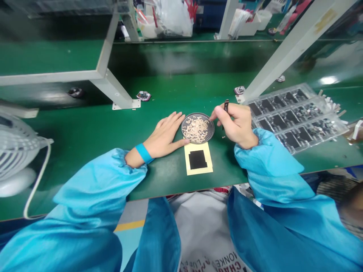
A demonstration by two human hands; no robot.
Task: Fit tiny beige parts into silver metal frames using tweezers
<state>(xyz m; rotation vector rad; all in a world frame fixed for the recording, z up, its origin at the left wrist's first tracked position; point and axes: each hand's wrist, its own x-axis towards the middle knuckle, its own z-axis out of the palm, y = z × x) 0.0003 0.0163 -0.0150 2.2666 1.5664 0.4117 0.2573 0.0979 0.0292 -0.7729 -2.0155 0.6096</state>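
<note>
A round dark dish (213,133) with a grid-patterned rim holds many tiny beige and black pieces (196,128). My left hand (164,136) lies flat on the bench, fingers spread, its fingertips and thumb at the dish's left edge. To the right of the dish, my right hand (235,121) is closed around black tweezers (226,106); their lower end is mostly hidden behind my fingers. Just below the dish a yellow paper (198,172) lies on the bench, bearing a black rectangular sheet (197,159).
Clear trays (297,117) with black rectangular parts lie at the right. A white fan (17,147) stands at the left. White metal posts (119,90) rise from the green bench (170,181). Small metallic parts (143,95) lie near the posts. Someone's head shows partly at the far right.
</note>
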